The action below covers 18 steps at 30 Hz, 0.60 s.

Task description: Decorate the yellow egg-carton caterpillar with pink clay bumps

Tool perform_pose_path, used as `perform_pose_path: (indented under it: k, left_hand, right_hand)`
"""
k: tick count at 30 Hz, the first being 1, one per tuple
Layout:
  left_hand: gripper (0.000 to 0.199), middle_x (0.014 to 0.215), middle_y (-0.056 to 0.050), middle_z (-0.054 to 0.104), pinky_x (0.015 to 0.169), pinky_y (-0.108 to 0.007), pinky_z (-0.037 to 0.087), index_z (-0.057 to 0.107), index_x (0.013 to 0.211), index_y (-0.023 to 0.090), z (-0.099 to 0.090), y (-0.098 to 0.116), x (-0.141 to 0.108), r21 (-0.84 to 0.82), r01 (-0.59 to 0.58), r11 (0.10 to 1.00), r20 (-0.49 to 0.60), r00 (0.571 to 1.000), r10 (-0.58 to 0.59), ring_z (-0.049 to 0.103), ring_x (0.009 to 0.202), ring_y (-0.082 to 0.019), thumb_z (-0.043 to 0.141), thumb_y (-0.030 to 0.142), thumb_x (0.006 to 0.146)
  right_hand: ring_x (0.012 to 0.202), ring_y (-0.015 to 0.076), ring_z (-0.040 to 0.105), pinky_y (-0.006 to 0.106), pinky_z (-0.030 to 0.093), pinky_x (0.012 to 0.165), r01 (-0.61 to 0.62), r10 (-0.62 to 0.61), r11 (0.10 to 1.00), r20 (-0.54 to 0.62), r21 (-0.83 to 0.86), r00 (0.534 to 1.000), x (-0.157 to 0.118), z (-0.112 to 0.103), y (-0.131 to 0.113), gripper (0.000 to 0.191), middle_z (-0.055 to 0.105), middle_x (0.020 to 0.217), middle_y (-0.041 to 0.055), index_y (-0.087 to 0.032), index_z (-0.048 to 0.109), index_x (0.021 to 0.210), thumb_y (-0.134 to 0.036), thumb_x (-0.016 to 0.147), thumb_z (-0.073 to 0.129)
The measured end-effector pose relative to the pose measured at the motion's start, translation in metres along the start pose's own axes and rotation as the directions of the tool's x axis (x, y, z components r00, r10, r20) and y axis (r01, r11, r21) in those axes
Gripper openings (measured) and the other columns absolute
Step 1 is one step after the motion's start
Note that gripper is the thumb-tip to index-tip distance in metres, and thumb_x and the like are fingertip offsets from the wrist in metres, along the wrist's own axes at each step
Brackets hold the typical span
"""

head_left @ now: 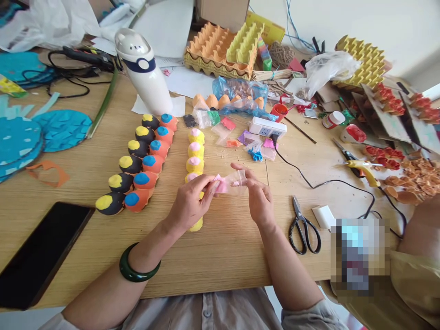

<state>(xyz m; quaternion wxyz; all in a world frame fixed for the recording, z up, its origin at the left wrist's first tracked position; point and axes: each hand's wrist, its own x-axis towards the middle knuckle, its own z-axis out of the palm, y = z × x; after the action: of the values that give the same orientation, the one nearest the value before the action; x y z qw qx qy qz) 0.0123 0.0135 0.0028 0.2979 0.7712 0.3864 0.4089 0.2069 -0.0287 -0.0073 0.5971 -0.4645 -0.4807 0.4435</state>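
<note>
Between my hands is a small clear plastic bag (237, 180) with pink clay (222, 184) in it. My left hand (190, 201) pinches the pink clay end between thumb and fingers. At the bag's other end, my right hand (260, 199) grips the clear edge, its index finger stretched out behind. Below and behind my left hand runs a row of yellow egg-carton cups (195, 151) topped with pink clay; my hand hides part of it. To the left stand two more rows, black cups with yellow tops (125, 162) and orange cups with blue tops (151, 162).
A black phone (44, 252) lies front left, black-handled scissors (304, 227) at right. Behind are a white bottle (144, 73), a power strip (268, 127), clay bags (233, 137) and stacked egg trays (220, 50). A glue gun (364, 169) lies near another person's arm (421, 224).
</note>
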Motion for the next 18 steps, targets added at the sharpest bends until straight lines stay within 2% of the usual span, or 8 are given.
perform_pose_path:
  k: [3, 6, 9, 11, 14, 18]
  left_hand:
    - [0.018, 0.080, -0.004, 0.079, 0.070, -0.023, 0.057, 0.069, 0.095, 0.020, 0.000, -0.001, -0.001, 0.005, 0.010, 1.000, 0.015, 1.000, -0.010, 0.076, 0.070, -0.015, 0.055, 0.025, 0.104]
    - [0.018, 0.079, -0.004, 0.078, 0.070, -0.023, 0.057, 0.068, 0.092, 0.020, 0.000, -0.001, -0.001, 0.010, 0.014, 1.000, 0.017, 1.000, -0.014, 0.074, 0.071, -0.015, 0.056, 0.027, 0.103]
    - [0.018, 0.077, -0.003, 0.077, 0.070, -0.023, 0.057, 0.068, 0.091, 0.020, 0.001, 0.000, -0.001, 0.013, 0.018, 1.000, 0.006, 1.000, -0.018, 0.074, 0.069, -0.015, 0.058, 0.029, 0.103]
    - [0.017, 0.076, -0.002, 0.077, 0.070, -0.023, 0.058, 0.068, 0.090, 0.021, 0.002, 0.001, -0.001, -0.006, 0.031, 0.999, -0.004, 1.000, -0.031, 0.075, 0.069, -0.015, 0.058, 0.028, 0.103]
    - [0.015, 0.077, -0.002, 0.079, 0.069, -0.024, 0.058, 0.067, 0.092, 0.021, 0.001, 0.001, 0.000, -0.048, 0.079, 0.996, -0.009, 0.997, -0.080, 0.077, 0.070, -0.016, 0.058, 0.027, 0.102]
    - [0.015, 0.079, -0.002, 0.080, 0.065, -0.023, 0.058, 0.066, 0.093, 0.022, 0.000, 0.001, 0.000, -0.093, 0.161, 0.982, 0.013, 0.987, -0.161, 0.077, 0.067, -0.016, 0.057, 0.029, 0.102]
  right_hand:
    - [0.136, 0.0316, 0.066, 0.051, 0.046, 0.121, -0.144, 0.150, 0.984, -0.059, 0.102, 0.987, 0.003, 0.006, 0.006, 0.033, 0.081, 0.130, 0.0067, -0.026, 0.081, 0.077, -0.050, 0.095, 0.068]
    - [0.123, 0.0340, 0.074, 0.050, 0.058, 0.107, -0.296, 0.317, 0.935, -0.083, 0.197, 0.945, 0.006, 0.011, 0.010, 0.038, 0.086, 0.109, 0.0119, -0.024, 0.077, 0.071, -0.058, 0.087, 0.073]
    - [0.111, 0.0337, 0.078, 0.047, 0.064, 0.095, -0.371, 0.397, 0.893, -0.059, 0.254, 0.916, 0.008, 0.011, 0.012, 0.042, 0.086, 0.094, 0.0120, -0.024, 0.078, 0.071, -0.064, 0.082, 0.077]
    - [0.109, 0.0330, 0.078, 0.046, 0.065, 0.094, -0.371, 0.385, 0.893, -0.008, 0.255, 0.923, 0.008, 0.009, 0.011, 0.043, 0.086, 0.095, 0.0106, -0.024, 0.080, 0.072, -0.067, 0.079, 0.081]
    - [0.111, 0.0313, 0.078, 0.047, 0.062, 0.101, -0.330, 0.326, 0.924, 0.056, 0.191, 0.944, 0.007, 0.006, 0.007, 0.037, 0.086, 0.107, 0.0063, -0.028, 0.085, 0.081, -0.064, 0.074, 0.089]
    - [0.122, 0.0287, 0.074, 0.043, 0.059, 0.105, -0.238, 0.232, 0.969, 0.093, 0.062, 0.968, 0.004, 0.006, 0.003, 0.030, 0.082, 0.125, 0.0048, -0.031, 0.088, 0.099, -0.056, 0.082, 0.087]
